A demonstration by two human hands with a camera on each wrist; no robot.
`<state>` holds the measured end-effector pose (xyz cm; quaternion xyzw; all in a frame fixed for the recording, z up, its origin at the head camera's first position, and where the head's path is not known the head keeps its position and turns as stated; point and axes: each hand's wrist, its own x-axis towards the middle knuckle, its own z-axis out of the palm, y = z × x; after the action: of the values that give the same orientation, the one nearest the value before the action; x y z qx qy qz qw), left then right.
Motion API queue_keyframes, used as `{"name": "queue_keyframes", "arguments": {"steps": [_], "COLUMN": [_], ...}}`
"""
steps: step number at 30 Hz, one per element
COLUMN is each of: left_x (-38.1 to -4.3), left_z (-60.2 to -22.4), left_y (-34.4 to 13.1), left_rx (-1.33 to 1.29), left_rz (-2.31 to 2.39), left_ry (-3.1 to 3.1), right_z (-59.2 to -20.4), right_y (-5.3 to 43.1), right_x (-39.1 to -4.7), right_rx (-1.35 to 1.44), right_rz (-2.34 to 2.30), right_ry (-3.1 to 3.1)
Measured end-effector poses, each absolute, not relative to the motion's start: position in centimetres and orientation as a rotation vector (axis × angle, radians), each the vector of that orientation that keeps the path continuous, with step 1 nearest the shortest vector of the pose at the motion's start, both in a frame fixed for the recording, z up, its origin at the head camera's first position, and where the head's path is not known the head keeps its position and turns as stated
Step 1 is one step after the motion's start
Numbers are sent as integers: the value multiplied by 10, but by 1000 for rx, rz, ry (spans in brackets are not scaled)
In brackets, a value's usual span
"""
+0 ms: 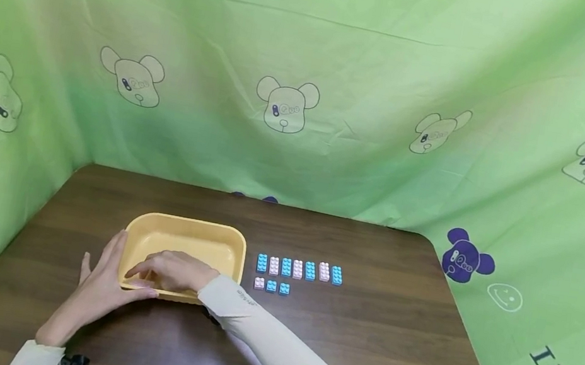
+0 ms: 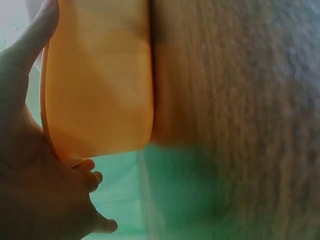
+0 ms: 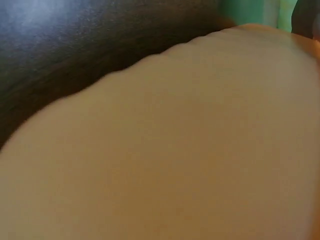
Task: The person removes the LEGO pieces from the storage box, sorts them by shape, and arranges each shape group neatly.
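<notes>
In the head view a yellow plastic basin (image 1: 194, 225) stands on the table's left half. My left hand (image 1: 100, 286) rests against its front left corner, fingers straight along the left side and thumb along the front rim. The left wrist view shows that hand (image 2: 40, 165) beside the basin's outer wall (image 2: 100, 85). My right hand (image 1: 175, 269) reaches down inside the basin, fingers bent downward. Its fingertips, and anything between them, are hidden. A pinkish patch (image 1: 141, 283) shows under them, too unclear to name. The right wrist view is mostly filled by a blurred pale surface.
Right of the basin, several blue and pink toy bricks (image 1: 286, 267) stand in a spaced row. In front of them, three shorter bricks (image 1: 271, 286) form a second row. A green printed cloth (image 1: 329, 169) hangs behind and beside the brown wooden table (image 1: 387, 344).
</notes>
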<state>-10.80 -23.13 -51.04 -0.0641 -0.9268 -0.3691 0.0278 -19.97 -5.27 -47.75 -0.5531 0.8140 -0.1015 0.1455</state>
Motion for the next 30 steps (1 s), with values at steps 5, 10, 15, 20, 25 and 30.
{"name": "queue_keyframes", "arguments": {"steps": [5, 10, 15, 20, 25, 30], "left_x": [-108, -110, -111, -111, -111, -111], "left_z": [-510, -509, -509, -509, -510, -512], "left_y": [-230, -230, -229, -230, -230, -231], "left_rx": [-192, -191, -200, -200, -196, -179], "left_rz": [-1158, -1161, -1168, -1143, -1139, -1146], "left_ry": [-2858, -2853, -2850, -2866, -2879, -2884], "right_z": [-478, -477, -476, -474, -470, -467], "right_y": [-56, -53, -49, -43, -35, -26], "right_x": [-204, -204, -204, -204, -205, -207], "right_rx": [-1632, -1631, -1593, -1552, -1597, -1620], "right_rz": [-292, -300, -316, -337, -249, -331], "right_ry": [2251, 2309, 2412, 2462, 2482, 2471]}}
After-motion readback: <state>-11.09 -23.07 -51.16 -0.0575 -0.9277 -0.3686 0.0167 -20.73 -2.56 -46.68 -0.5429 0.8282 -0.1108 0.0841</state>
